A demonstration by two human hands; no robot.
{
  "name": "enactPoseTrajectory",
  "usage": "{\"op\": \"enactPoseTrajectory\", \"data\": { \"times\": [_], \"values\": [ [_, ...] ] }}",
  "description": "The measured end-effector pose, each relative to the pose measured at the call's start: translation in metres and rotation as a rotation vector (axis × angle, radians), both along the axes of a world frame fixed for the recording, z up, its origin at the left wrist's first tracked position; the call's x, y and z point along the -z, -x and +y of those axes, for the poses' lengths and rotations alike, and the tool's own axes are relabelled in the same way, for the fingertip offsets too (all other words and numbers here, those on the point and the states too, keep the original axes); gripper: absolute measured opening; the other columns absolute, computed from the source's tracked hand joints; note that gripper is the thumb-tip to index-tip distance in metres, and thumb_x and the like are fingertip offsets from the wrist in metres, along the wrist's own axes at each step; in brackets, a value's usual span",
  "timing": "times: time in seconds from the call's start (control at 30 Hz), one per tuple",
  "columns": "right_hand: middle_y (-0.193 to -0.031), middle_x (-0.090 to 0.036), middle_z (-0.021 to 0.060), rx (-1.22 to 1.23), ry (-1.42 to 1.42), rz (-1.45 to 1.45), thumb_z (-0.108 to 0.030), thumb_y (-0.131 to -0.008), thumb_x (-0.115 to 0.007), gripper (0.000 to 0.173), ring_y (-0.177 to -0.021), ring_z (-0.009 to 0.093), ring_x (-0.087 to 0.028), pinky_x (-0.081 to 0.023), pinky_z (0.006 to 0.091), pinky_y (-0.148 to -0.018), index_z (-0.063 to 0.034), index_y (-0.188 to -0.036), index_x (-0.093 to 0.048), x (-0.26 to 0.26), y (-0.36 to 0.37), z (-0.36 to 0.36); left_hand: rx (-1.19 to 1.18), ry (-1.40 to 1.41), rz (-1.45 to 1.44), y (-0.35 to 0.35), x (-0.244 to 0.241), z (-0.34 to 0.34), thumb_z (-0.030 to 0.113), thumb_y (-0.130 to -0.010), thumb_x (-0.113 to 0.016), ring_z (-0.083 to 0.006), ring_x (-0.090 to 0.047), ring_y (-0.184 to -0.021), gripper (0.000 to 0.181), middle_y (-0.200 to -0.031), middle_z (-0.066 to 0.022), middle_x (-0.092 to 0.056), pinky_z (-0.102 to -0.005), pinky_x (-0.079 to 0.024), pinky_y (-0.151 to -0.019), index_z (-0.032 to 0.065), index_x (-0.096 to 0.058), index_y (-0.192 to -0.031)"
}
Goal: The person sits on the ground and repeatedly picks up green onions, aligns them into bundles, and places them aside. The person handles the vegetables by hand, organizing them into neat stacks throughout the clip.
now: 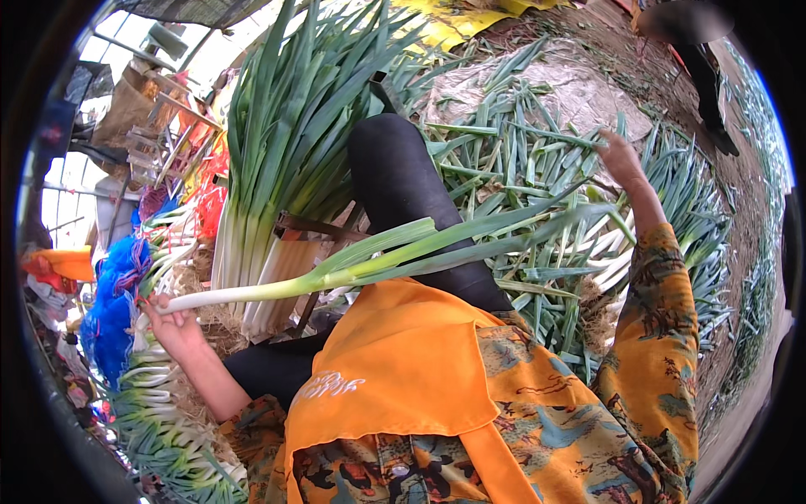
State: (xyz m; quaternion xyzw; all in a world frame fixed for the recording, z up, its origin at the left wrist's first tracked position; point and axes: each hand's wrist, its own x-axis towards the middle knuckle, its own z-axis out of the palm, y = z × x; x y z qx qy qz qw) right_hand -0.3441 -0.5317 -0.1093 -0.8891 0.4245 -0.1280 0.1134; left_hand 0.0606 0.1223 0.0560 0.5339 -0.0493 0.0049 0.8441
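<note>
A long leek or large green onion (252, 292) stretches across in front of my apron, its white root end in the fingers of my left hand (176, 331). Its green leaves point right, passing over my dark-clad knee and the loose leaves. At the upper right, my right hand (620, 160) is reached out over a heap of cut and torn green leaves (535, 164). A leaf strip ends at its fingertips; whether the fingers grip it is unclear. A thick upright bunch of leeks (289, 138) stands left of my knee.
Leeks with roots (607, 271) lie below my right forearm. At left, more leeks (148, 390) are laid in a row beside blue netting (116, 309). A metal frame (321, 227) stands by my knee. Another person's dark-clothed leg (702, 88) shows at upper right.
</note>
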Motion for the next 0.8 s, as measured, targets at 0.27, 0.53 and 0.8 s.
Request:
{"op": "enactPoseTrajectory", "data": {
  "times": [0.27,0.53,0.8],
  "values": [
    [-0.100,-0.061,0.0093,-1.031,0.058,-0.527,-0.017,-0.077,-0.067,0.036,-0.093,0.028,-0.059,-0.047,0.0378,-0.083,-0.0040,-0.109,-0.058,-0.133,-0.148,0.250,0.045,0.037,-0.013,0.006,0.021,0.015,0.036,-0.102,-0.029,-0.0086,-0.030,-0.043,0.036,-0.073,-0.0011,-0.052,-0.0253,-0.033,-0.046,0.0106,-0.050,-0.089],
    [-0.081,-0.051,0.0066,-1.251,0.080,-0.370,-0.016,-0.070,-0.067,0.037,-0.074,0.023,-0.054,-0.045,0.0348,-0.066,-0.0054,-0.103,-0.053,-0.093,-0.206,0.361,-0.195,0.257,0.137,0.050,0.040,0.044,0.030,-0.097,-0.048,-0.0080,-0.032,-0.045,0.019,-0.080,-0.0022,-0.057,-0.0233,-0.031,-0.049,0.0132,-0.055,-0.094],
    [-0.071,-0.051,0.0063,-1.574,0.313,-0.216,-0.015,-0.065,-0.070,0.033,-0.065,0.026,-0.056,-0.047,0.0374,-0.058,-0.0087,-0.097,-0.062,-0.197,-0.342,0.312,-0.721,-0.557,-0.239,0.066,0.068,0.122,0.009,-0.091,-0.056,-0.0064,-0.052,-0.069,0.009,-0.089,-0.0023,-0.060,-0.0172,-0.040,-0.057,0.0052,-0.059,-0.098]
  ]
}}
